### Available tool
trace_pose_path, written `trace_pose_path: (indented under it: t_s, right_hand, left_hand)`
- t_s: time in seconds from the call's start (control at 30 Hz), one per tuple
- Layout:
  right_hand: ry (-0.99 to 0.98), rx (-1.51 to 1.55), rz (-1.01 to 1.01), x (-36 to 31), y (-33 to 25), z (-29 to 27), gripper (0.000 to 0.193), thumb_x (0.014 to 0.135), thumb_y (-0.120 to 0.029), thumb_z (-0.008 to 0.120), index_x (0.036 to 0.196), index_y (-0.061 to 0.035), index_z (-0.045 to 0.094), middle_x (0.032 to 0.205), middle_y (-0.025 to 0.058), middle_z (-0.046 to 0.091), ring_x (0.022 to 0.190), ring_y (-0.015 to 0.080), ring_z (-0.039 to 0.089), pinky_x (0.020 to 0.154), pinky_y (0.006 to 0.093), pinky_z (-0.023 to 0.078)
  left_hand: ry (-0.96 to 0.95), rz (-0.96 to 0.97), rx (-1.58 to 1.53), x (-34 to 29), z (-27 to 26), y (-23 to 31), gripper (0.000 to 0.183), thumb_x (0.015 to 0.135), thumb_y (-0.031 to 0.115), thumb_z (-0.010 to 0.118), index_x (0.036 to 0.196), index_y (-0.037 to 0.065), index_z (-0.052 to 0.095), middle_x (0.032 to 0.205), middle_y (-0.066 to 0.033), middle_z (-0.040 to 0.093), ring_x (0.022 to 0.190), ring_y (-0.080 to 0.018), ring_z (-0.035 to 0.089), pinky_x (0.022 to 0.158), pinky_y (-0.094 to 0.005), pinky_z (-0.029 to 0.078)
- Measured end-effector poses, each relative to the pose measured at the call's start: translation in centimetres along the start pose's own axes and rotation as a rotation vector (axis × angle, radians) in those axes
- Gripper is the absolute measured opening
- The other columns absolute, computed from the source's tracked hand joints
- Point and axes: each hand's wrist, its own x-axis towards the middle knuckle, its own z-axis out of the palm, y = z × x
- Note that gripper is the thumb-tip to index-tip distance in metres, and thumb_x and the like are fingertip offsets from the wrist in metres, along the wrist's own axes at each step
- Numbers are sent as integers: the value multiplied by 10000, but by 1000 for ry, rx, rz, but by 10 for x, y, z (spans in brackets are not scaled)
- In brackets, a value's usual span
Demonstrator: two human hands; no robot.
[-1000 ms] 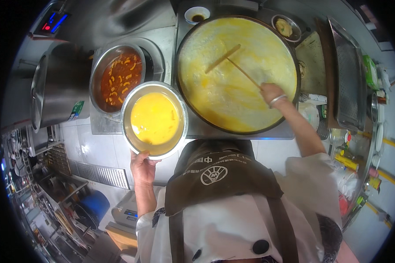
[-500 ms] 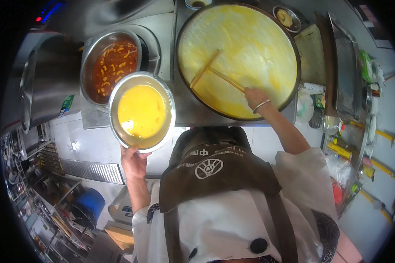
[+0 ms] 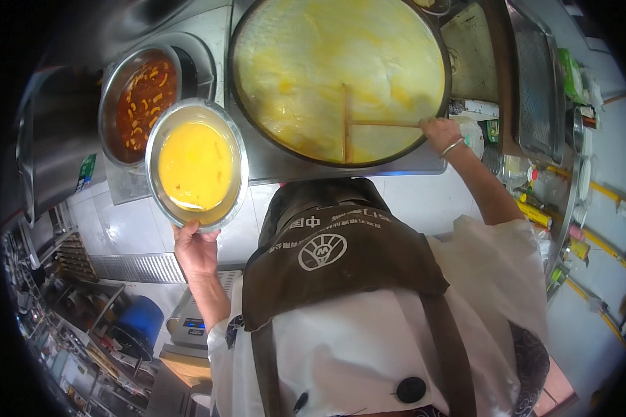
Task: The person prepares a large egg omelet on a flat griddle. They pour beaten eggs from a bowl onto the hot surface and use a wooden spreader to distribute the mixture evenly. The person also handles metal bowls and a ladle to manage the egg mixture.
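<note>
Left hand (image 3: pixel 196 249) gripping round steel bowl of beaten yellow egg (image 3: pixel 196 164), unchanged; right hand (image 3: pixel 441 133) closed on T-shaped wooden spreader (image 3: pixel 358 124), now swept to round black griddle's (image 3: pixel 257 142) near edge.

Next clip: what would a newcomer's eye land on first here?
The big round griddle at top centre, covered in pale yellow batter, with the right hand holding a wooden T-shaped spreader on it. Then the metal bowl of yellow beaten egg, held by the left hand.

Yellow beaten egg (image 3: pixel 196 165) in a silver bowl (image 3: pixel 235 182), pale yellow crepe (image 3: pixel 327 62)
</note>
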Motion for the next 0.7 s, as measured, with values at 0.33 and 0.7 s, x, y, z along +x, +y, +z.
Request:
trace_pose_path:
  t_s: [0.33,0.7]
  right_hand:
    - [115,-154,-75,16,101,25,160,713,-95,480,838,-113,578,682,90,530,630,257,577,519,359,471]
    - [194,-110,-3,113,192,13,147,671,-103,519,799,-94,590,845,80,555,831,257,543,685,347,473]
  left_hand:
    - [71,40,7,-33,52,-43,554,714,-29,505,1233,41,327,1087,-145,496,823,-267,590,541,-328,570]
    - [175,85,8,-58,81,-66,578,707,-21,522,1243,35,313,1077,-158,497,793,-256,597,522,-317,568]
